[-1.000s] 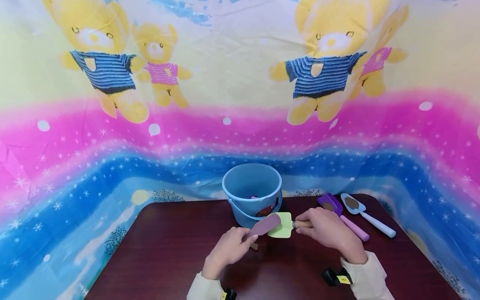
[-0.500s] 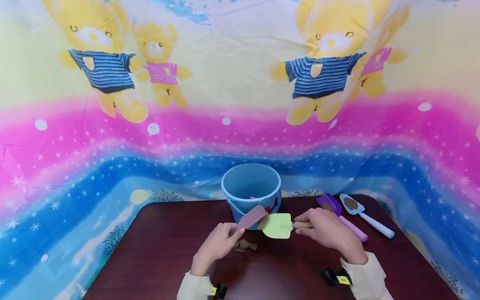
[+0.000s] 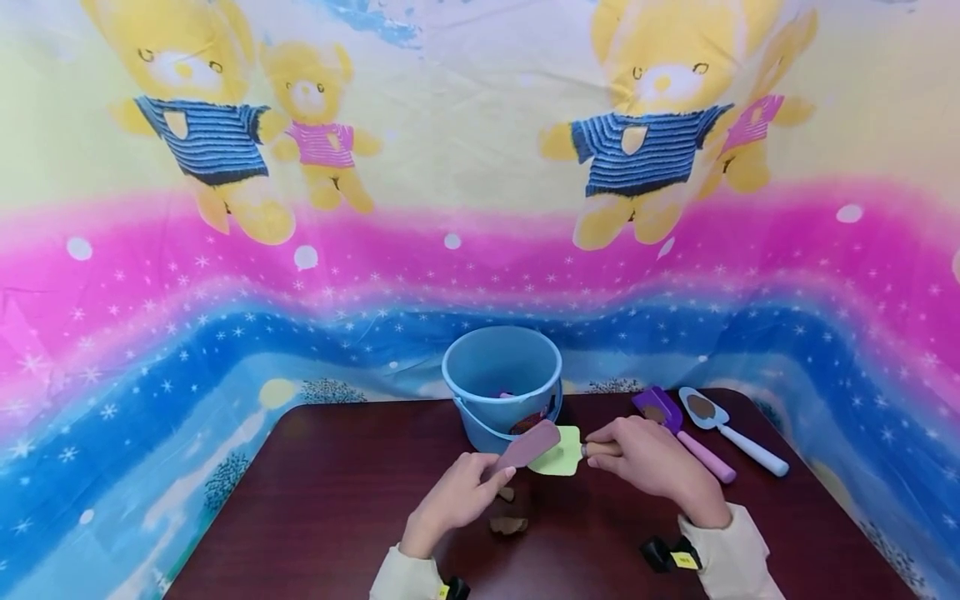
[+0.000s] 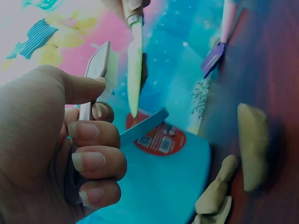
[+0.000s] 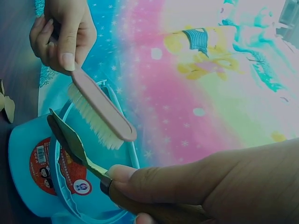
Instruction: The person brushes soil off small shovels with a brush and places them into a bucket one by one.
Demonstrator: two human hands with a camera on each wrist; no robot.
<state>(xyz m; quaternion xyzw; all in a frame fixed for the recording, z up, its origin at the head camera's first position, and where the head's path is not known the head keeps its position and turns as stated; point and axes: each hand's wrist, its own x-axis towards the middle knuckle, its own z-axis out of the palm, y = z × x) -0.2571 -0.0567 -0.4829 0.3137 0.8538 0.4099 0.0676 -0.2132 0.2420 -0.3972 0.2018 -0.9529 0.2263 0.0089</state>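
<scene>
Bucket (image 3: 497, 414) stands just beyond the right hand (image 3: 648, 457), gripping a wooden-handled green trowel (image 3: 567, 458) that points left, and the left hand (image 3: 457, 497), holding a pink-backed brush (image 3: 531, 444) slantwise above it, with brown lumps (image 3: 508, 526) lying below, nearer the left.

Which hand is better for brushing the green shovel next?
Probably the left hand: it holds the brush, and the bristles point toward the green shovel. The right hand grips the shovel's handle, so it looks better placed to keep the shovel steady.
</scene>
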